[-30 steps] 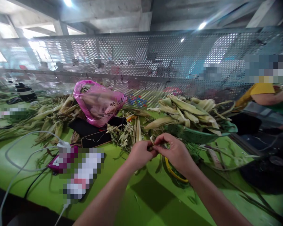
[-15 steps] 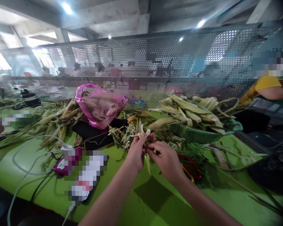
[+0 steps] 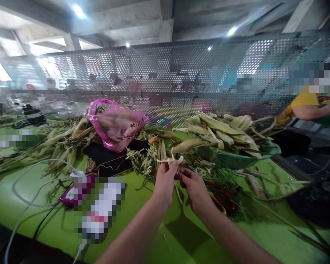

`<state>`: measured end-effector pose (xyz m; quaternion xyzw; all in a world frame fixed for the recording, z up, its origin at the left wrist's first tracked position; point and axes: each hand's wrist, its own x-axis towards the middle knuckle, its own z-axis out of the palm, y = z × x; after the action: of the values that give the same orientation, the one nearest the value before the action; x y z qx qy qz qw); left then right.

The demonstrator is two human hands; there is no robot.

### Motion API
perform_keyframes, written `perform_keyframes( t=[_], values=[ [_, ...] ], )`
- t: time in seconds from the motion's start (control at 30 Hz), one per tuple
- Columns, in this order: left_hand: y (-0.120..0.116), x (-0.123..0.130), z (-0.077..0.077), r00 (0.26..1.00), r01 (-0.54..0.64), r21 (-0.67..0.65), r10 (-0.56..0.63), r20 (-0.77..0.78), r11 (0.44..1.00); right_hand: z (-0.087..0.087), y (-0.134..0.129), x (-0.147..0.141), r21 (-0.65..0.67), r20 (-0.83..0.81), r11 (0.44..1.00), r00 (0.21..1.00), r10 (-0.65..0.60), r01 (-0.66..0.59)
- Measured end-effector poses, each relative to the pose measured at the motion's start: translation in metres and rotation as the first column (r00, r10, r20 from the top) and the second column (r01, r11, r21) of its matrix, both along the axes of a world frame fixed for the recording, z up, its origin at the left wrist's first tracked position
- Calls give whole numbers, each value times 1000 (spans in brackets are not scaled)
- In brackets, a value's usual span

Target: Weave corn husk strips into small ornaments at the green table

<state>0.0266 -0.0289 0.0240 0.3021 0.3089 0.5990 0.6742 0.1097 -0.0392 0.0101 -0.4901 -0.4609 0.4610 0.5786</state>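
My left hand point(image 3: 165, 179) pinches a small pale leaf strip point(image 3: 172, 160) whose thin ends curl out above my fingers. My right hand point(image 3: 194, 187) is just beside and below it, with its fingers closed on the lower part of the same strip. Both hands hover over the green table point(image 3: 57, 216), in front of a loose heap of leaf scraps point(image 3: 143, 157). Behind my right hand stands a green basin point(image 3: 236, 159) piled with long pale green husks point(image 3: 220, 130).
A pink plastic bag point(image 3: 115, 123) lies on a black item with a phone point(image 3: 114, 167) beside it. White cables point(image 3: 30, 183) run across the left. Red and yellow rings point(image 3: 222, 198) lie by my right wrist. A perforated metal screen point(image 3: 165, 80) closes the back. Another person in yellow point(image 3: 308, 106) sits at the right.
My hands have risen from low over the table, and the strip's ends now stick up and curl above my left fingers. The view shifted slightly.
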Motion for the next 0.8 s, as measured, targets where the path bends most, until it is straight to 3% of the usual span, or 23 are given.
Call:
perform_keyframes(
  t=[0.17, 0.47, 0.6, 0.8],
  values=[
    [5, -6, 2, 984, -95, 112, 110, -140, 989, -2, 2, 3, 36, -13, 998, 998, 55, -54],
    [15, -24, 1, 893, -197, 200, 260, -368, 960, 12, 0, 9, 43, 259, 997, 964, 53, -66],
    [19, -29, 1, 929, -119, 143, 161, -332, 983, 14, 3, 17, 21, 350, 989, 928, 127, -144],
    [18, -28, -2, 981, 35, 63, -22, -193, 997, 19, 9, 33, 103, 264, 987, 960, 92, -123]
  ],
)
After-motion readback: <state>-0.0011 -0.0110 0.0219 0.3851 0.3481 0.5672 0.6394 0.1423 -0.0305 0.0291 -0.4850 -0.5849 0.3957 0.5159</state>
